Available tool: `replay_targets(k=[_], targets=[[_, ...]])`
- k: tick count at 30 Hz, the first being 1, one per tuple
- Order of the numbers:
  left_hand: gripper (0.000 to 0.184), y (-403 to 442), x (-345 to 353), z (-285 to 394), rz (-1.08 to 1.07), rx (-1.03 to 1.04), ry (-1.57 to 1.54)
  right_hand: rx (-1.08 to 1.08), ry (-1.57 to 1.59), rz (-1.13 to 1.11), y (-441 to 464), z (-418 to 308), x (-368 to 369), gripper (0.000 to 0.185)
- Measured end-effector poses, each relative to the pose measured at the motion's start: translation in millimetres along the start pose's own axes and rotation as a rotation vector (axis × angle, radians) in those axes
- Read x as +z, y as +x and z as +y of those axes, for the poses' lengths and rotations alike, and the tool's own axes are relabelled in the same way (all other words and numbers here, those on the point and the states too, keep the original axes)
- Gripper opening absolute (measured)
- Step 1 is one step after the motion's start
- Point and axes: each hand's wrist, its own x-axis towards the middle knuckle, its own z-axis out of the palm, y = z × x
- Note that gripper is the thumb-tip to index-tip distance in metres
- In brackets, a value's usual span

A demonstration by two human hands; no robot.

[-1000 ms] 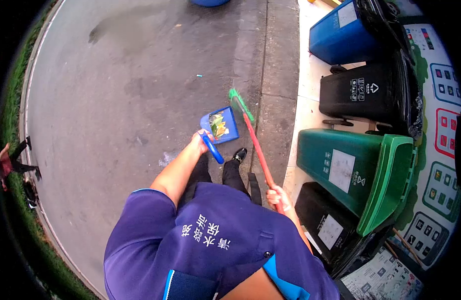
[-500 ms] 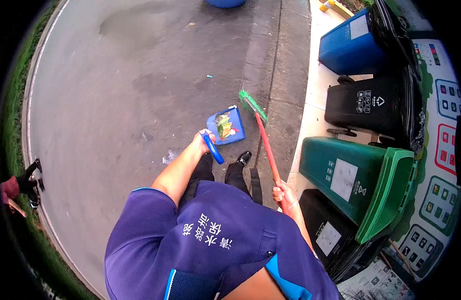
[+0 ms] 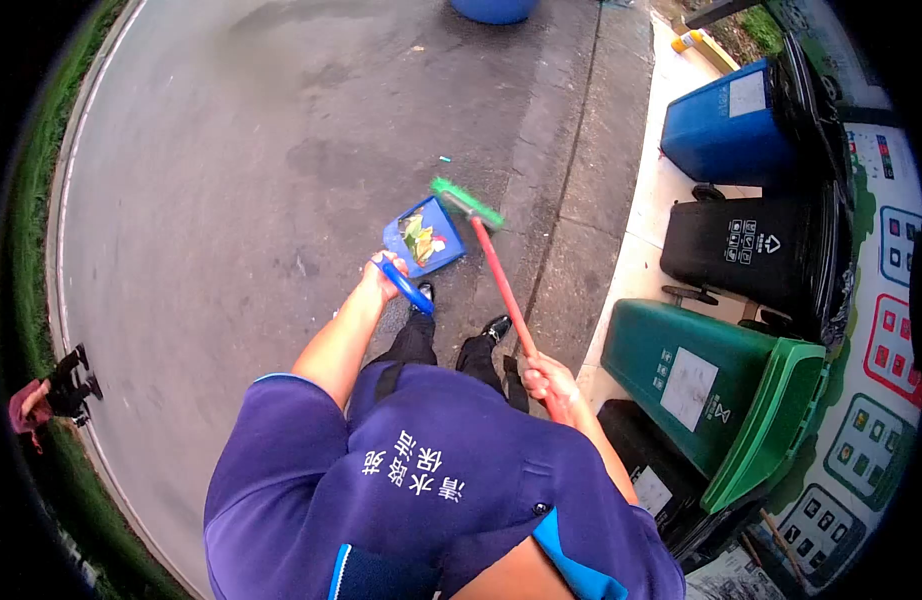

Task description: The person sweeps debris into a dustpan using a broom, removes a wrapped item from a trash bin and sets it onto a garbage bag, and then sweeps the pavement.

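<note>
My left hand [image 3: 386, 275] is closed round the blue handle of a dustpan [image 3: 445, 254]. Yellow-green leaves [image 3: 415, 238] and a few red and white scraps lie in the pan. In my right hand [image 3: 551, 380] is the red stick of a broom [image 3: 501, 280], gripped near its upper end. The broom's green bristle head [image 3: 467, 203] is just beyond the pan's front right edge, over the dark pavement. A small teal scrap [image 3: 445, 159] lies on the ground a little past the bristles.
Along the right stand a blue bin [image 3: 716, 115], a black bin [image 3: 736, 245], and a green bin [image 3: 696, 375], with another black bin nearer me. A round blue container [image 3: 493, 8] is ahead. At far left a person [image 3: 56, 393] is by the grass verge.
The broom head has swung left, closer to the dustpan. The dustpan has shifted slightly left in view. More of my left shoe shows, and the person at far left has moved a little.
</note>
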Motion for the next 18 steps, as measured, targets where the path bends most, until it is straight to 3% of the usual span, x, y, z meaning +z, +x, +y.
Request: replay_targets(k=[3,5,7,11,18], targets=[[0.017,17,-15,21,-0.065,0.017,-0.106,0.221,0.382,-0.214,-36,-11,-7,0.026],[0.014,15,-24,30,-0.112,0.019,-0.062,0.234,0.379,-0.171,-51,-16,9,0.03],[0.015,9,-31,43,-0.131,-0.048,-0.072,0.073,-0.04,-0.072,-58,-23,40,0.028],[0.016,-1,-43,66,-0.231,-0.237,-0.139,-0.132,-0.363,0.051,-27,-56,63,0.014],[0.019,20,3,86,-0.247,-0.089,-0.242,-0.219,-0.606,0.095,82,-144,93,0.008]])
